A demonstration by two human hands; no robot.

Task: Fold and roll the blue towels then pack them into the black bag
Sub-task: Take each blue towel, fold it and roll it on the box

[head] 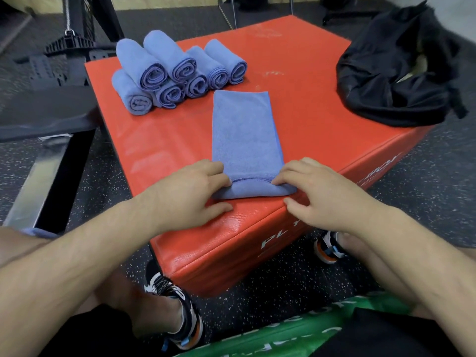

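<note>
Red box (296, 81) with perhaps seven rolled towels (164, 73), one folded towel (244, 132), black bag (394, 73).

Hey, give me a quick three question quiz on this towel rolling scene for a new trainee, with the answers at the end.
1. True or false: the black bag lies left of the rolled towels on the red box.
2. How many rolled towels are stacked? A five, B seven, C ten.
3. Fill in: the left hand and right hand pinch the folded towel at its ___ end (near or far).
Key: 1 false; 2 B; 3 near.
</note>
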